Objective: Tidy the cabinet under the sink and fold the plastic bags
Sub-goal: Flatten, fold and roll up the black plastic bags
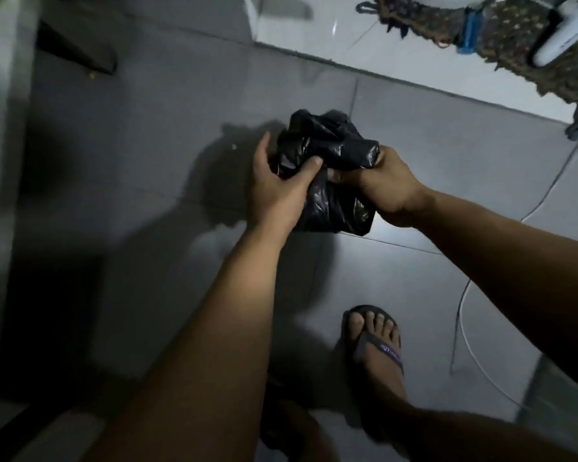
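A dim grey tiled floor fills the view, with a brighter white tiled step at the far side. On that step lies a brown patterned fringed mat, and on the mat sit a blue brush-like object and a white rounded plastic object. A thin white cable runs across the floor on the right. Below, a foot in a dark flip-flop sandal with a purple strap stands on the tiles. A dark wedge-shaped object lies at the upper left.

A crumpled black plastic bag is held above the floor, between both hands. The left hand grips its left side, thumb pressed into the folds. The right hand clenches the bag's right part, fingers curled round a bunched bit.
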